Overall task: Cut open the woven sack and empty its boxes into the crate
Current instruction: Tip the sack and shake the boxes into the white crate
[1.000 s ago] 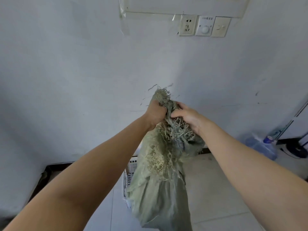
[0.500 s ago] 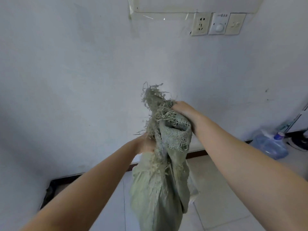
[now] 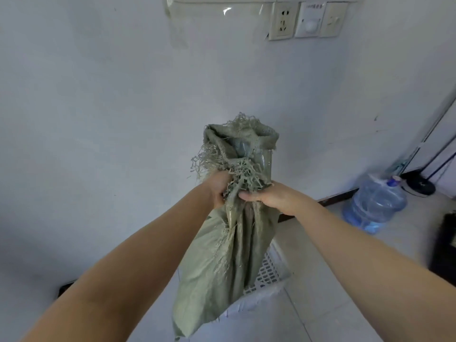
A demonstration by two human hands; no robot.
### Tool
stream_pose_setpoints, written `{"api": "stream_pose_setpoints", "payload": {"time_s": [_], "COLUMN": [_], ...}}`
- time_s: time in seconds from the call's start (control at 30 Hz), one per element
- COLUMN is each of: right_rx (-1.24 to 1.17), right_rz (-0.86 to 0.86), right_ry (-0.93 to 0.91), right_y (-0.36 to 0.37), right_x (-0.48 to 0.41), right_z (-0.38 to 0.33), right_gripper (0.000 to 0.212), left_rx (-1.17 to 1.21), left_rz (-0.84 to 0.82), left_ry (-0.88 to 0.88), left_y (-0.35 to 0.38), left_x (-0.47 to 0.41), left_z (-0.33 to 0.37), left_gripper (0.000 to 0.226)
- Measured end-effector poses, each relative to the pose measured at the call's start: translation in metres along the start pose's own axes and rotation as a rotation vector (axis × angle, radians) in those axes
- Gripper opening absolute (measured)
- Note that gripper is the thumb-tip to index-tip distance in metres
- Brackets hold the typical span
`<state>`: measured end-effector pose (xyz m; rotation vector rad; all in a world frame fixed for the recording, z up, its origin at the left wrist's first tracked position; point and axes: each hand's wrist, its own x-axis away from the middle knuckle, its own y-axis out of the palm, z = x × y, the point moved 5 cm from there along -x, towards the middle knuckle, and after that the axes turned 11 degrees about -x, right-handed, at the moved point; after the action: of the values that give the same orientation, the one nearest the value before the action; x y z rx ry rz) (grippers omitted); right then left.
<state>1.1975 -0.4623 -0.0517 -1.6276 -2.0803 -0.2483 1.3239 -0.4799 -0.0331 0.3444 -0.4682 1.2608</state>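
Observation:
A limp grey-green woven sack (image 3: pixel 222 262) hangs in front of me, held up at arm's length before the wall. Its frayed cut end stands open above my hands, showing a shiny grey lining. My left hand (image 3: pixel 218 188) grips the bunched fabric on the left side. Close beside it, my right hand (image 3: pixel 271 198) grips the same bunch from the right. The sack's lower part dangles over a white perforated plastic crate (image 3: pixel 269 275) on the floor, which is mostly hidden behind it. No boxes are visible.
A blue water jug (image 3: pixel 375 206) lies on the tiled floor at right, near a black lamp base (image 3: pixel 420 187). A dark object (image 3: pixel 444 245) sits at the right edge. A socket and switches (image 3: pixel 307 19) are mounted high on the white wall.
Both hands have shifted their grip lower on the sack, leaving more of the frayed end standing open above them. The crate has come into view behind the sack.

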Motion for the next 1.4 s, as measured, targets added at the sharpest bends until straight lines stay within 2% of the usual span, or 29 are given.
{"api": "stream_pose_setpoints", "payload": {"time_s": [0.1, 0.2, 0.23, 0.27, 0.3, 0.33, 0.37, 0.43, 0.5, 0.53, 0.57, 0.67, 0.77, 0.9, 1.0, 1.03, 1.07, 1.13, 1.17, 1.23, 1.3, 1.33, 1.4], "right_rx": [-0.165, -0.169, -0.180, -0.215, -0.258, -0.277, -0.275, -0.274, -0.294, -0.295, -0.307, -0.412, -0.552, -0.335, -0.152, -0.094, -0.033, 0.084, 0.149, 0.270, 0.226, 0.162, -0.055], "right_rz": [0.222, 0.371, 0.380, 0.382, 0.384, 0.379, 0.348, 0.282, 0.229, 0.218, 0.195, 0.175, 0.141, 0.170, 0.183, 0.179, 0.163, 0.094, 0.042, -0.049, -0.045, -0.037, -0.016], "right_ry": [-0.081, -0.043, -0.004, 0.041, 0.086, 0.150, 0.227, 0.355, 0.474, 0.512, 0.524, 0.508, 0.480, 0.501, 0.563, 0.611, 0.656, 0.722, 0.724, 0.679, 0.667, 0.674, 0.733], "right_y": [-0.007, -0.030, -0.036, -0.040, -0.042, -0.043, -0.042, -0.036, -0.024, -0.018, -0.014, -0.015, -0.018, -0.024, -0.027, -0.027, -0.025, -0.020, -0.017, -0.013, -0.015, -0.016, -0.015], "right_x": [0.003, -0.008, -0.012, -0.018, -0.027, -0.037, -0.053, -0.078, -0.091, -0.092, -0.096, -0.118, -0.151, -0.191, -0.213, -0.219, -0.225, -0.235, -0.239, -0.249, -0.260, -0.267, -0.277], "right_z": [-0.023, -0.017, -0.013, -0.009, -0.003, 0.004, 0.016, 0.042, 0.062, 0.067, 0.073, 0.095, 0.122, 0.173, 0.219, 0.236, 0.252, 0.278, 0.286, 0.291, 0.296, 0.299, 0.308], "right_gripper": [0.043, 0.032, 0.025, 0.020, 0.015, 0.015, 0.018, 0.026, 0.031, 0.031, 0.028, 0.025, 0.019, 0.039, 0.015, 0.009, 0.012, 0.026, 0.031, 0.037, 0.034, 0.030, 0.022], "left_rx": [0.067, 0.147, 0.178, 0.152, 0.047, -0.105, -0.245, -0.428, -0.365, -0.326, -0.298, -0.256, -0.185, -0.215, -0.340, -0.380, -0.406, -0.448, -0.442, -0.374, -0.422, -0.498, -0.663], "left_rz": [-0.007, -0.070, -0.070, -0.076, -0.109, -0.191, -0.258, -0.209, -0.093, -0.029, 0.037, 0.186, 0.238, 0.230, 0.258, 0.234, 0.183, 0.015, -0.047, -0.095, -0.200, -0.293, -0.390], "left_ry": [0.020, 0.107, 0.129, 0.135, 0.109, 0.091, 0.041, -0.042, -0.057, -0.048, -0.056, -0.154, -0.209, -0.238, -0.313, -0.367, -0.441, -0.548, -0.542, -0.419, -0.259, -0.222, -0.211], "left_y": [0.002, 0.003, -0.002, -0.009, -0.012, -0.008, -0.002, 0.006, 0.007, 0.007, 0.004, -0.009, -0.020, -0.030, -0.038, -0.039, -0.039, -0.034, -0.029, -0.020, -0.008, 0.000, 0.008], "left_x": [-0.006, -0.004, -0.008, -0.011, -0.012, -0.012, -0.016, -0.023, -0.040, -0.050, -0.061, -0.097, -0.140, -0.192, -0.224, -0.231, -0.237, -0.246, -0.251, -0.261, -0.275, -0.280, -0.291], "left_z": [0.006, 0.014, 0.007, -0.002, -0.014, -0.028, -0.049, -0.080, -0.104, -0.113, -0.127, -0.169, -0.202, -0.227, -0.250, -0.260, -0.269, -0.282, -0.286, -0.283, -0.278, -0.279, -0.290], "left_gripper": [0.043, 0.036, 0.058, 0.091, 0.117, 0.128, 0.125, 0.093, 0.046, 0.031, 0.027, 0.038, 0.050, 0.044, 0.041, 0.038, 0.037, 0.047, 0.056, 0.096, 0.129, 0.132, 0.114]}}
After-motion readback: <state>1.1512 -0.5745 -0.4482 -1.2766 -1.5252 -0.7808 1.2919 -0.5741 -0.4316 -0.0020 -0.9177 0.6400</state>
